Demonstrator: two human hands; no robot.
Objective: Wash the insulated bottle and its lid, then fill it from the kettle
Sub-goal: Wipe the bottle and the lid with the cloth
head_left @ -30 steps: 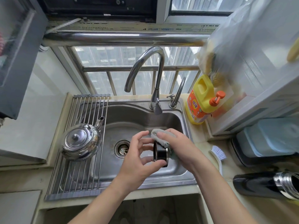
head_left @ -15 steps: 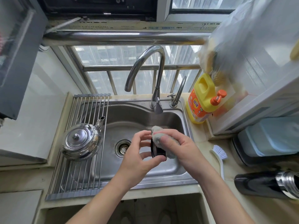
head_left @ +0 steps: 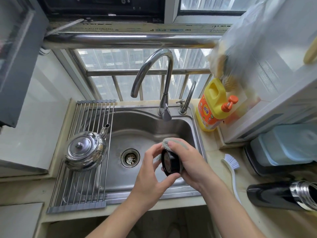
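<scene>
Two hands meet over the sink [head_left: 137,131]: the left hand [head_left: 151,170] pinches the black lid [head_left: 170,163] by its rim, and the right hand [head_left: 190,162] cups it in a grey cloth [head_left: 173,141]. A slick lid could slip and drop. The bottle [head_left: 277,196] lies on its side on the counter to the right and might roll. The kettle [head_left: 85,150] stands on the rack beyond.

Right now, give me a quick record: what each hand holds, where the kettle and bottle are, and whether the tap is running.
left hand: grips round black lid over steel sink
right hand: presses grey cloth against the lid
shiny steel kettle: upright on roll-up metal rack, left of the basin
black insulated bottle: on its side, lid off, on counter right of sink
curved chrome tap: no water visible
</scene>
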